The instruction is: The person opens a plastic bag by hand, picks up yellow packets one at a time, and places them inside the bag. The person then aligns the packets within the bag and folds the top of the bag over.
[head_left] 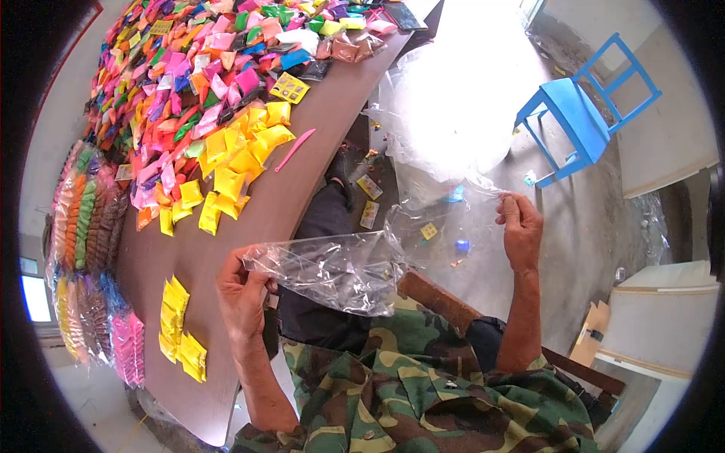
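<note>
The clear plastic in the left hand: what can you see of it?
The clear plastic is thin, glossy, see-through film, crinkled with bright glints, with no print or contents visible. The left hand pinches one end; the rest spreads out above the dark trousers, its far end bunched. The right hand pinches film too, but whether it is the same piece, I can't tell.

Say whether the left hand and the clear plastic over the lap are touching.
Touching: the head view shows the left hand with its fingertips pinching one end of the clear plastic.
</note>
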`<state>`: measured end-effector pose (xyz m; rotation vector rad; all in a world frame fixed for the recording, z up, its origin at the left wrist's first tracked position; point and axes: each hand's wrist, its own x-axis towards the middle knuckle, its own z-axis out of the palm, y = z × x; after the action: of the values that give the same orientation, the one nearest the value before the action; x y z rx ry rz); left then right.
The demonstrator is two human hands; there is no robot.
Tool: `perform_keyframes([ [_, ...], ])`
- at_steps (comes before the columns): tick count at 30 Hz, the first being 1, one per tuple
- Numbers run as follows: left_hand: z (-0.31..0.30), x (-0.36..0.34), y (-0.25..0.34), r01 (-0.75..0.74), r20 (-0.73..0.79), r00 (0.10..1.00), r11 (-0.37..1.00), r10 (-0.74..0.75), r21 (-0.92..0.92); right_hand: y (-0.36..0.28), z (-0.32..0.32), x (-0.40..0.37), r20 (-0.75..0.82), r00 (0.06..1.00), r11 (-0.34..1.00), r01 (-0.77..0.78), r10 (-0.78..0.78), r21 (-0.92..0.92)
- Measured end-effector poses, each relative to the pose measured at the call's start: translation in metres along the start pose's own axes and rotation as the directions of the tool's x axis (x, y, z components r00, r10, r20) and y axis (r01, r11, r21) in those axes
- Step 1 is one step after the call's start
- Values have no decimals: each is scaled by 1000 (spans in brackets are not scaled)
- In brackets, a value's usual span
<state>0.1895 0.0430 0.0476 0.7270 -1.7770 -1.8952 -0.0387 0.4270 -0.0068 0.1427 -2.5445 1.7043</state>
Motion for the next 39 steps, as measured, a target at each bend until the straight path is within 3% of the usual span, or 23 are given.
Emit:
perform_keyframes([
  [4, -7, -5, -2, -76, 13, 997, 993, 75, 89, 3, 4, -6, 65, 988, 989, -138, 142, -62],
  [7, 1, -12, 7, -81, 43, 996, 985, 76, 150, -17, 1, -16, 47, 995, 958, 99, -90, -271],
  [10, 18, -15, 16, -46, 88, 996, 985, 31, 164, -64, 10, -24, 262, 882, 841, 458, -391, -287],
  [12, 28, -14, 21, -46, 123, 992, 984, 25, 174, -94, 33, -34, 503, 784, 841, 509, -364, -184],
  [15, 34, -13, 27, -86, 132, 989, 979, 62, 183, -94, 71, -42, 674, 627, 867, 497, -390, 39],
  [18, 34, -12, 27, -123, 97, 989, 979, 108, 162, -70, 96, -49, 723, 610, 872, 488, -323, -22],
  [21, 20, -10, 17, -113, 74, 992, 984, 104, 140, -53, 102, -53, 664, 678, 907, 422, -316, 1],
  [24, 7, -9, 7, -75, 31, 997, 996, 73, 52, -53, 99, -54, 521, 752, 902, 421, -404, 93],
  [30, -13, 0, 8, -133, -183, 975, 991, 125, -31, -42, 75, -37, 414, 885, 975, 217, -215, 42],
  [32, -19, 2, 8, -131, -181, 977, 989, 116, -74, -33, 65, -32, 393, 910, 991, 127, -129, 32],
  [36, -39, 7, 0, -115, -322, 944, 988, 76, -105, -19, 47, -11, 268, 943, 980, 195, -196, 27],
  [39, -56, 14, -6, -157, -450, 891, 971, 62, -177, -6, 26, 10, 225, 974, 998, -41, 28, 52],
])
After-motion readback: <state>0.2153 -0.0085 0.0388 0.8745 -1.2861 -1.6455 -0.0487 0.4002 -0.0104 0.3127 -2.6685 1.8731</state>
